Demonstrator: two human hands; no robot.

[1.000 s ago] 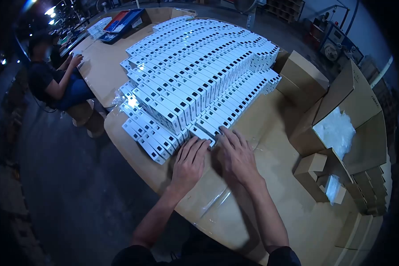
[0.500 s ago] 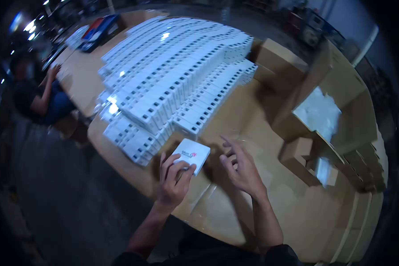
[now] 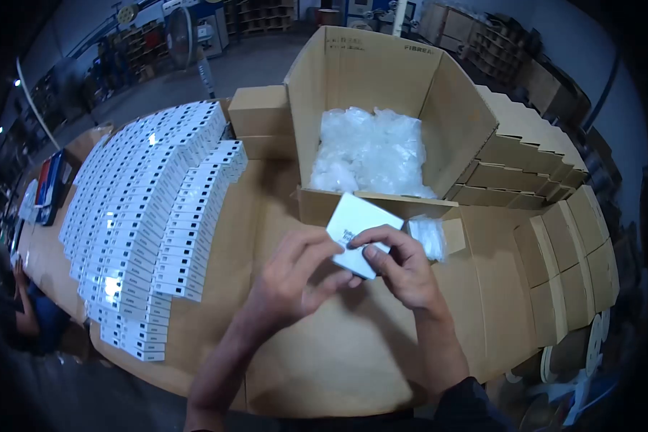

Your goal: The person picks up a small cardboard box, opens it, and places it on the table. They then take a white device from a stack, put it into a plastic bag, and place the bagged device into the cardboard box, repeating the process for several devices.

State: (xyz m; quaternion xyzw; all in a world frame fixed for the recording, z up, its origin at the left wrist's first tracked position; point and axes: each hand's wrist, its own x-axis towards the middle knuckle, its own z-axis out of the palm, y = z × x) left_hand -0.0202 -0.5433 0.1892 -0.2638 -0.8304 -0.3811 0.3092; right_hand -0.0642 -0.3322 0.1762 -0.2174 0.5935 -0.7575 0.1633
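Note:
A small flat white square box [image 3: 363, 227] with dark print on its face is held up, tilted, in front of me above the table. My right hand [image 3: 405, 270] is closed on its lower right side, thumb and bent index finger at the printed face. At its left and lower edges, my left hand [image 3: 291, 270] grips with curled fingers and thumb. The fingers hide part of the print. Rows of stacked white boxes [image 3: 133, 216], with small dark squares along their ends, stand on the left of the table.
A large open cardboard carton [image 3: 374, 72] holds clear plastic bags [image 3: 371, 151] at the back. In front of it lies a smaller bundle of clear bags [image 3: 428, 237]. Cardboard boxes [image 3: 554, 273] are stacked at the right. Another person's arm [image 3: 27, 306] shows at the far left.
The view has swung to the right. The white box has moved away from beside the stacks and is now tilted up near the carton. My right hand has closed on it.

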